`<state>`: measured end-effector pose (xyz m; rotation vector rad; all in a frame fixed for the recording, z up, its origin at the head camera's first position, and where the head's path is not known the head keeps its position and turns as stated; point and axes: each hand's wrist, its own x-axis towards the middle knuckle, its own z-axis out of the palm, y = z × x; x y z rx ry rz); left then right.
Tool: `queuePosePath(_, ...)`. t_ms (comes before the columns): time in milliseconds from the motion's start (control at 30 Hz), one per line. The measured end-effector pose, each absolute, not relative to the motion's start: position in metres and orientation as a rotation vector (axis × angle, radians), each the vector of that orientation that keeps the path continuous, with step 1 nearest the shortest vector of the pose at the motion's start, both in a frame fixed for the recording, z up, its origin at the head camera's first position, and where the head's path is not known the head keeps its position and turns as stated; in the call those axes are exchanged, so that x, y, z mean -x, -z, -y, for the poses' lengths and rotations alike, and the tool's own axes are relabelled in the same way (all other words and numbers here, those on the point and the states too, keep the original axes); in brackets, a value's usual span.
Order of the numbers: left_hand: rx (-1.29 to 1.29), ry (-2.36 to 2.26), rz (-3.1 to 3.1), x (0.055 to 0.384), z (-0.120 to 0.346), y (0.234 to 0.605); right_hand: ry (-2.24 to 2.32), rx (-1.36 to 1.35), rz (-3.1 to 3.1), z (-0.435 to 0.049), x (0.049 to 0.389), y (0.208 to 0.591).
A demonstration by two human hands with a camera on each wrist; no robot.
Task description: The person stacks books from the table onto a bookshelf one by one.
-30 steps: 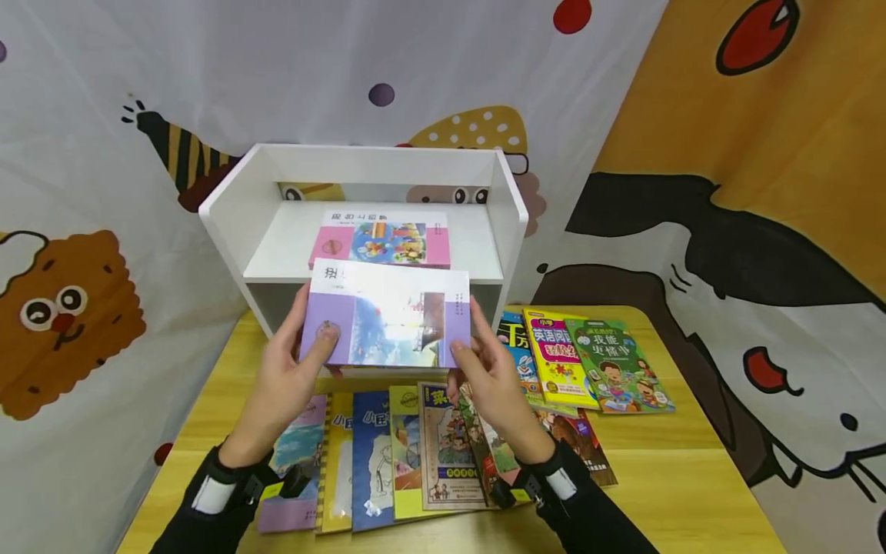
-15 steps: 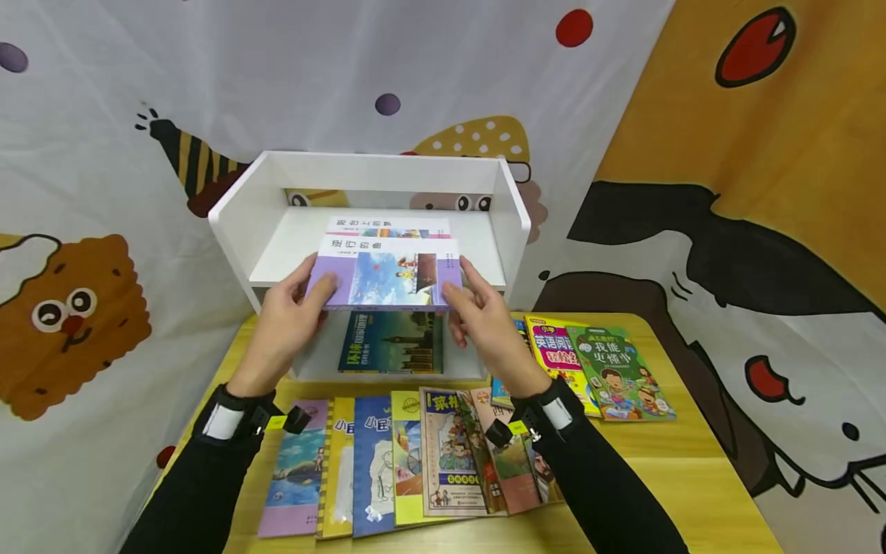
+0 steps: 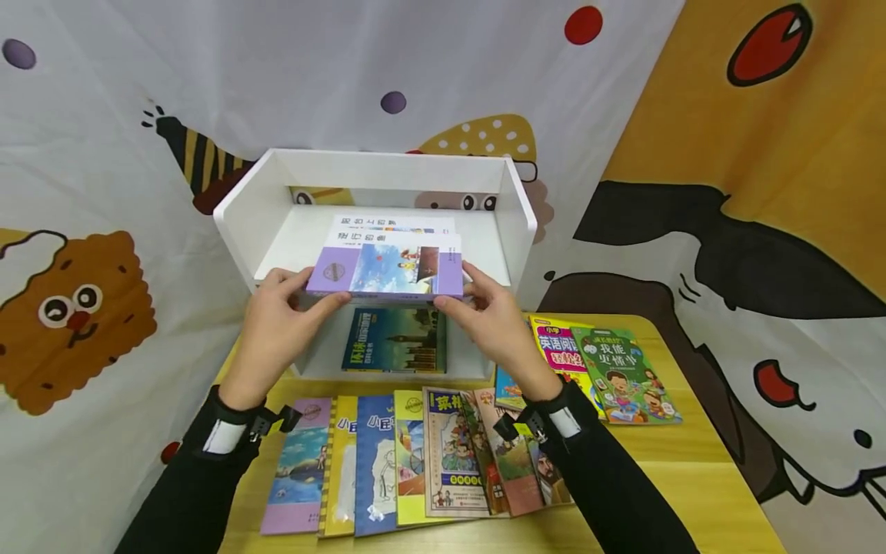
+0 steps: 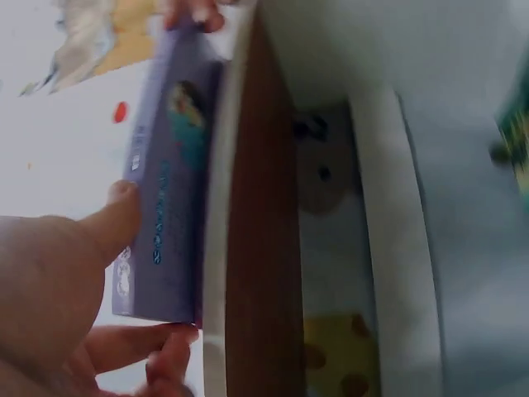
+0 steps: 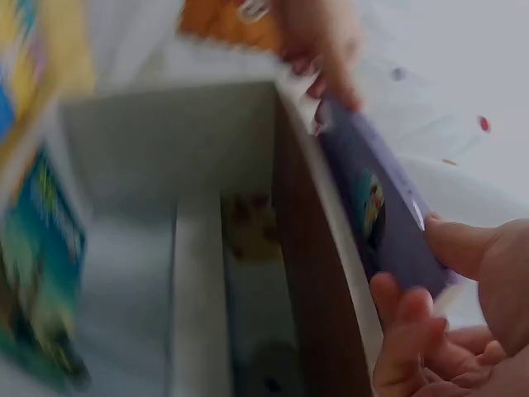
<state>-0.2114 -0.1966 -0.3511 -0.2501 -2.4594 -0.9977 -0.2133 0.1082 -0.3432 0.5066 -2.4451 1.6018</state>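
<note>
A purple book [image 3: 388, 271] with a sky-and-boat cover lies nearly flat at the front edge of the white shelf unit's [image 3: 275, 258] upper board. My left hand [image 3: 277, 331] holds its left end, the thumb on the spine. At the right end my right hand [image 3: 500, 327] grips it the same way. Both wrist views show the purple spine [image 4: 161, 240] beside the board's edge, with thumb and fingers around the book's ends. Just behind it is a pink-bordered book [image 3: 394, 223], mostly covered by the purple one.
A teal book [image 3: 396, 340] lies in the lower compartment. Several books, among them a blue one [image 3: 376, 469], overlap in a row along the table's [image 3: 699, 477] front. To the right are a yellow book [image 3: 564, 346] and a green one [image 3: 626, 377].
Both hands have carried the purple book forward and down onto the upper board, partly covering the pink-bordered one. The thumbs have shifted from its cover to its near edge. The teal book has come into view.
</note>
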Motion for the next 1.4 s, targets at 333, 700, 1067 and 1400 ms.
queuePosePath(333, 0.187, 0.547, 2.321, 0.224, 0.185, 0.349, -0.558, -0.496, 2.395, -0.103, 0.23, 0.341)
queuePosePath(700, 0.148, 0.537, 2.359, 0.24, 0.183, 0.347, -0.521, -0.503, 2.341, -0.094, 0.245, 0.338)
queuePosePath(1067, 0.14, 0.604, 2.39, 0.243, 0.183, 0.346, -0.475, -0.429, 2.392, -0.092, 0.251, 0.335)
queuePosePath(1400, 0.143, 0.611, 2.382, 0.242, 0.181, 0.348, -0.489, -0.425, 2.387, -0.094, 0.253, 0.337)
